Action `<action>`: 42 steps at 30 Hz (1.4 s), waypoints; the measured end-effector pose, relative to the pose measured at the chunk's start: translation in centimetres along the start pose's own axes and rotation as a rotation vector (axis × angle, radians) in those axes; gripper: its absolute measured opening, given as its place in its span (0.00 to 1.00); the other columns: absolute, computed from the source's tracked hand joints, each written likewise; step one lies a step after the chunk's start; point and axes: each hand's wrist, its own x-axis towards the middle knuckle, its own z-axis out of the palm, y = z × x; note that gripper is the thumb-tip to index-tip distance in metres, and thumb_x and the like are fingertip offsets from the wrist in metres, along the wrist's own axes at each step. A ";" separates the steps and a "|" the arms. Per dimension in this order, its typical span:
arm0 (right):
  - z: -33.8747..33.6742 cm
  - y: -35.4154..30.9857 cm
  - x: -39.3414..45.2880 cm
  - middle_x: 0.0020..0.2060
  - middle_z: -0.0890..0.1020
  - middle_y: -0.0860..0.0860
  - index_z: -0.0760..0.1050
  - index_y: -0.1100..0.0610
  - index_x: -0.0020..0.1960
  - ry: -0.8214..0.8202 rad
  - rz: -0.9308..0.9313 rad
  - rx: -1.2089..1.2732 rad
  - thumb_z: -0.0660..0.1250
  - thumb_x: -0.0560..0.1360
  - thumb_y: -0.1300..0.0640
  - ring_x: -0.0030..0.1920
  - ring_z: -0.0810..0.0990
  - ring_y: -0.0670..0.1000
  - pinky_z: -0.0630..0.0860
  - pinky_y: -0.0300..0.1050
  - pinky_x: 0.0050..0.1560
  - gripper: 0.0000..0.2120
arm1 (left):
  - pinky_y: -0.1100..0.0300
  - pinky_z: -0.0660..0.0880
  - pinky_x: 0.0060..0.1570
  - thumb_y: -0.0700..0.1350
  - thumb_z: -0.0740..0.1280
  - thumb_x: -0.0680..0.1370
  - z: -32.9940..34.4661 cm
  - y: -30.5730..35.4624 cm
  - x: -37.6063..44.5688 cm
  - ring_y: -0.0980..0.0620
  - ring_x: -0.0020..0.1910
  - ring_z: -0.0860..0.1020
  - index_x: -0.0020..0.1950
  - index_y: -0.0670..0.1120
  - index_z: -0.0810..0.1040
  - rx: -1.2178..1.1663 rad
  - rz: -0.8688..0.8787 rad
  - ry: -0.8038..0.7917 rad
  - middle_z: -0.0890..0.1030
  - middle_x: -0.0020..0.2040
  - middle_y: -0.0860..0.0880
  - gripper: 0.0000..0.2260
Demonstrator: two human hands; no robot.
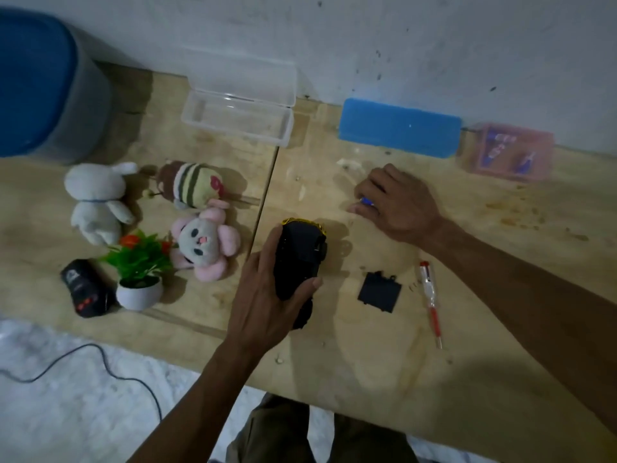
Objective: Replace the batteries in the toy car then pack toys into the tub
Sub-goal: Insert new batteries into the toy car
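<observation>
Matt black plastic toy car (300, 259) on a scuffed, pale wooden table (500, 262); clear glossy plastic box (237, 118).

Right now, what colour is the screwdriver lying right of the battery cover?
The screwdriver is red with a clear, whitish upper section, seen in the head view.

The black toy car (298, 262) lies upside down mid-tabletop — its square battery cover (379, 292) off, flat just to its right; the blue-lidded tub (43, 85) stands far left.

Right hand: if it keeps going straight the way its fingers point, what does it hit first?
The right hand points left across the table. Past its fingertips the way looks free; the first thing in line is probably the striped plush, though depth is unclear.
</observation>
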 end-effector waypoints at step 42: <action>-24.2 -15.3 1.7 0.39 0.86 0.52 0.79 0.56 0.52 0.067 1.174 1.190 0.70 0.79 0.55 0.30 0.74 0.44 0.70 0.39 0.30 0.05 | 0.57 0.82 0.52 0.44 0.79 0.70 -9.5 9.2 -2.8 0.59 0.58 0.81 0.74 0.62 0.62 -0.667 -0.087 -0.169 0.77 0.65 0.55 0.40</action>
